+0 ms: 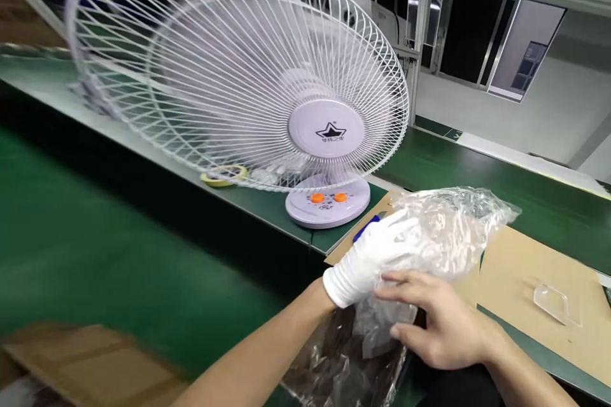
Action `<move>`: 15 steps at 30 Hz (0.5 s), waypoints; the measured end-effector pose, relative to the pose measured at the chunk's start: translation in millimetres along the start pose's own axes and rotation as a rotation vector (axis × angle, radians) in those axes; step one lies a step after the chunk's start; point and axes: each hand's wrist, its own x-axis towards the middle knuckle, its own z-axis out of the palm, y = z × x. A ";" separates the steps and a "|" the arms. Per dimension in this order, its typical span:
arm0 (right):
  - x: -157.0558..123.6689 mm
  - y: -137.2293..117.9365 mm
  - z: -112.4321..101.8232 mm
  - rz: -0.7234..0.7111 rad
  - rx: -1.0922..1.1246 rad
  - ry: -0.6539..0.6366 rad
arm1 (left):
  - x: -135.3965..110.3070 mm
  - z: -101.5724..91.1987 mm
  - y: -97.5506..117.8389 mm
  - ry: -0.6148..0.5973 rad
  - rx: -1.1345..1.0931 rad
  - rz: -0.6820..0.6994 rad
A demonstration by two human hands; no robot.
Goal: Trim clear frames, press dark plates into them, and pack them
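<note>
My left hand [377,251], in a white glove, is on a crumpled clear plastic bag [453,229]. Its fingers seem closed on the film, though the plastic partly covers the fingertips. Just below it, my bare right hand [436,315] has its thumb and fingers apart, beside the plastic. More clear film [348,369] hangs beneath both hands, over something dark that I cannot make out. Beyond the left wrist lies a tool with a blue handle [366,227]. A pale lilac fan with a white wire guard [238,89] stands on its round base [329,213], which has two orange knobs.
Cardboard sheets [554,254] cover the bench at right, with a small clear plastic piece [551,302] on one. A yellow tape roll [224,175] lies under the fan guard. A green belt surface [429,152] runs behind. A cardboard box [90,362] is at lower left.
</note>
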 end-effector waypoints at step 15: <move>-13.7 120.6 -70.5 0.660 0.212 0.780 | -28.4 -65.1 16.1 -0.395 -0.024 0.134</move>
